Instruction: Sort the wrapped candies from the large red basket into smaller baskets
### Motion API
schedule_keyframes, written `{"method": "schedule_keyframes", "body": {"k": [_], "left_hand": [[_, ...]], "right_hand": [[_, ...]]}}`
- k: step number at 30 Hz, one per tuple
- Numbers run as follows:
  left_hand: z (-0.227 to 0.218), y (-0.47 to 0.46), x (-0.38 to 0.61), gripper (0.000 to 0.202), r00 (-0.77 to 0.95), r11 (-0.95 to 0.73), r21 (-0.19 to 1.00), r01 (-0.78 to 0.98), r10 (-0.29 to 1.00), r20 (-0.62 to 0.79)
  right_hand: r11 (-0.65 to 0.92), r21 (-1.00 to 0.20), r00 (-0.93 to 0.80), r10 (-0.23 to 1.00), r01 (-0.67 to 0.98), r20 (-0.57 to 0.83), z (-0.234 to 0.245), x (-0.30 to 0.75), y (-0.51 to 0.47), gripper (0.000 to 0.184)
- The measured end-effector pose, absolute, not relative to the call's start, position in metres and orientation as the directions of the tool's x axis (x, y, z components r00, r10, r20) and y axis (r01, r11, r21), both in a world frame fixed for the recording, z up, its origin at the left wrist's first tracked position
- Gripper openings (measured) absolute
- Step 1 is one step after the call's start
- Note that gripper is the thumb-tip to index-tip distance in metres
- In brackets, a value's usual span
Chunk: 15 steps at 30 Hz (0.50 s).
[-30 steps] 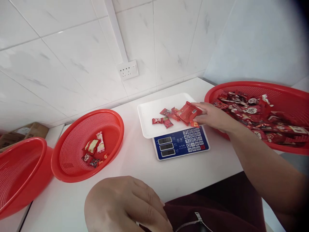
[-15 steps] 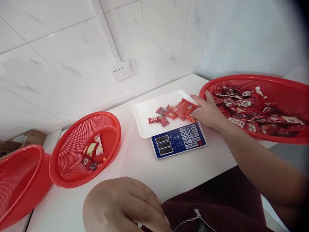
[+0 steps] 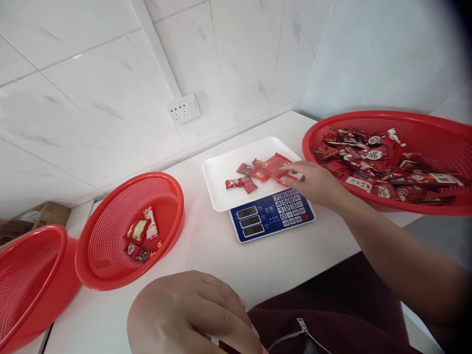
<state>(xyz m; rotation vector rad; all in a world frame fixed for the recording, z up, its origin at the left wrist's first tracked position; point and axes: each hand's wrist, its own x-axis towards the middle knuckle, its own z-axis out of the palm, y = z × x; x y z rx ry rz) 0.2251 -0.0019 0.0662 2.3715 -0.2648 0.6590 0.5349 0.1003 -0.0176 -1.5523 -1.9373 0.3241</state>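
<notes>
- The right hand (image 3: 313, 182) has let its fingers go loose; they lie stretched on the big red packet (image 3: 277, 164)
- That packet now lies on the white scale tray (image 3: 221, 182), beside small candies (image 3: 246, 183)
- The left hand (image 3: 188, 314) stays flat on the table (image 3: 206, 246), fingers together, holding nothing

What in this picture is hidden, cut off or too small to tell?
Head view:
Scale display: digits too small and blurred.
Left hand: palm down, cut by the bottom edge; anything beneath is hidden.
Right hand: fingers cover some red packets on the white tray; grip unclear.
Leftmost red basket: cut by the left edge.
</notes>
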Motion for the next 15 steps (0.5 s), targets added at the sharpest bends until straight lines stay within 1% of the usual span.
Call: {"method": "schedule_keyframes", "body": {"k": [2,4,7,12,15], "left_hand": [[0.067,0.000,0.229,0.067,0.803,-0.764,0.518,-0.385,0.000,0.596],[0.067,0.001,0.232,0.065,0.790,-0.758,0.519,-0.395,0.007,0.612],[0.069,0.000,0.233,0.062,0.799,-0.746,0.542,-0.386,0.022,0.601],[0.073,-0.005,0.232,0.058,0.828,-0.715,0.607,-0.347,0.071,0.556],[0.072,-0.008,0.230,0.050,0.827,-0.718,0.610,-0.336,0.086,0.556]], "right_hand": [[0.310,-0.530,-0.207,0.947,0.789,0.246,-0.018,0.536,0.095,0.041],[0.361,-0.497,-0.262,0.930,0.789,0.260,-0.023,0.538,0.093,0.036],[0.412,-0.489,-0.281,0.905,0.769,0.320,-0.031,0.542,0.095,0.028],[0.457,-0.463,-0.320,0.882,0.759,0.345,-0.034,0.547,0.097,0.028],[0.472,-0.441,-0.336,0.873,0.763,0.353,-0.032,0.545,0.096,0.029]]}}
